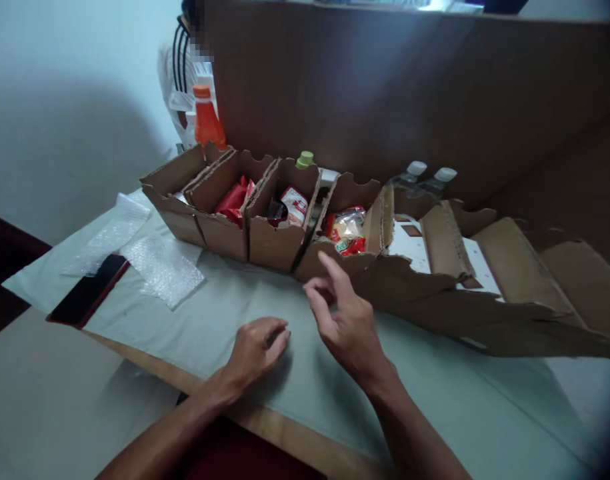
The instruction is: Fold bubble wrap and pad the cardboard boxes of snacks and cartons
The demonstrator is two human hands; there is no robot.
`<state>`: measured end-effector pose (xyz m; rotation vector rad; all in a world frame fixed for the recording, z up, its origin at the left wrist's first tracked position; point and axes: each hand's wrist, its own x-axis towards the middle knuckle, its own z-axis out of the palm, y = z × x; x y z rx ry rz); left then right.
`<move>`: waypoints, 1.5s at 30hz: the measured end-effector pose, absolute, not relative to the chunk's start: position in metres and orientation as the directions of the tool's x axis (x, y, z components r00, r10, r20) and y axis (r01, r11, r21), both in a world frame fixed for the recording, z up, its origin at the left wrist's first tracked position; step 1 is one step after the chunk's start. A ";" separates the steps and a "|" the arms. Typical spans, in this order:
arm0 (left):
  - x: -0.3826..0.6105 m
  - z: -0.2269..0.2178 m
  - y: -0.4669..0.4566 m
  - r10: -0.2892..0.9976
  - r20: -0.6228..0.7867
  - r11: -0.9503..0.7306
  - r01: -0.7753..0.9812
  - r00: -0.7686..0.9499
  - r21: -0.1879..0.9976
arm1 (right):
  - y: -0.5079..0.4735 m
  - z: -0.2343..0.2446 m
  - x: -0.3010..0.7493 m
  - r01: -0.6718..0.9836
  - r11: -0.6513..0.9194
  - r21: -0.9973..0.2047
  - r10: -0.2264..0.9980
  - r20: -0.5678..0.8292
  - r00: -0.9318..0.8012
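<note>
My left hand rests on the pale green table cover, fingers curled loosely with nothing in them. My right hand hovers just above the cover, fingers apart and half bent, empty, a little in front of the row of cardboard compartment boxes. The boxes hold a red packet, a small white and red packet and a snack bag. To the right, the cardboard lies flattened and unfolded.
Two bubble-wrap sheets and a dark phone lie at the left. An orange bottle, a green-capped bottle and two white-capped bottles stand behind the boxes. A person in white sits behind a tall brown cardboard wall.
</note>
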<state>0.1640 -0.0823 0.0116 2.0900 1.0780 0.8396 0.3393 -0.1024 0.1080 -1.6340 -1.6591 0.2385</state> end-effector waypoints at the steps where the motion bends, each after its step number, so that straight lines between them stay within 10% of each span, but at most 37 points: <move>1: 0.152 0.009 -0.090 0.843 0.268 -0.475 0.413 0.465 0.777 | -0.082 0.117 0.333 0.790 0.151 -0.595 0.916 0.385 0.115; 10: 0.042 0.008 -0.112 0.941 0.221 -0.315 0.432 0.255 0.845 | 0.001 0.132 0.297 0.940 -0.178 -0.290 0.938 0.240 0.251; 20: 0.022 0.033 -0.111 0.986 0.160 -0.160 0.422 0.036 0.892 | -0.183 0.132 0.321 0.807 0.188 -0.560 0.957 0.291 -0.022; 28: 0.051 0.021 -0.100 0.929 0.070 -0.177 0.274 0.362 0.945 | -0.282 0.089 0.387 0.520 -0.029 -0.854 0.825 0.272 0.494; 33: 0.070 0.007 -0.097 0.918 -0.037 -0.072 0.258 0.395 0.963 | -0.284 0.045 0.361 0.607 -0.181 -0.774 0.912 0.099 0.399; 45: 0.144 0.004 -0.078 0.880 0.072 -0.200 0.230 0.469 0.952 | -0.216 0.018 0.430 0.586 -0.230 -0.777 0.800 0.191 0.568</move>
